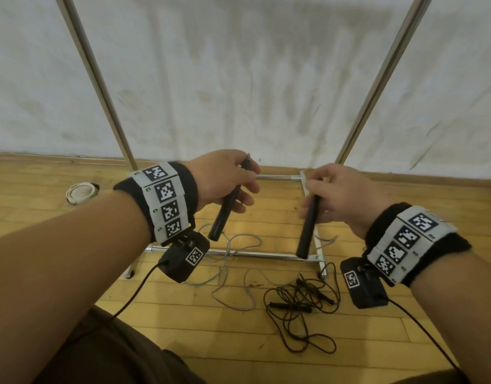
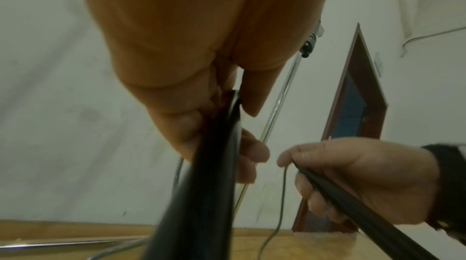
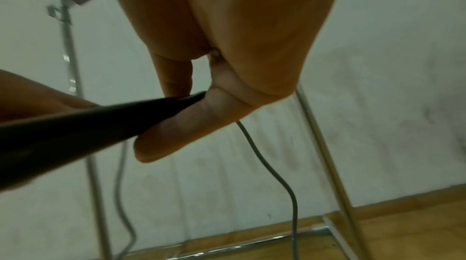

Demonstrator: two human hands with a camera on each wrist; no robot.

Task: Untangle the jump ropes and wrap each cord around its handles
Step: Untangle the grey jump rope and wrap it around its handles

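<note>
The left hand [image 1: 225, 180] gripped one black handle [image 1: 225, 212] near its upper end, fingers curled round it, the handle slanting down and toward the person. The right hand [image 1: 346, 195] gripped a second black handle [image 1: 309, 225] in the same manner, thumb and fingers closed on its upper part, its lower end hanging free. The two hands were held near each other above the floor [image 1: 183, 322], not touching. A grey cord [image 1: 233, 275] ran down from the top of each handle, as the right wrist view [image 3: 267, 166] and left wrist view [image 2: 282, 190] showed, and lay in loose loops on the floor below and between the hands, partly draped over the lower bar of a metal rack [image 1: 255, 254]. A second rope, black [image 1: 302, 309], lay in a tangled heap on the floor below the right hand, its handles within the heap, just beside the grey loops; whether the two cords crossed could not be told. The rack's two uprights rose beyond the hands against a white wall [image 1: 238, 79]. A roll of tape [image 1: 80, 192] lay on the floor well left of the left hand. Both wrists wore bands with printed markers [image 1: 166, 202].
</note>
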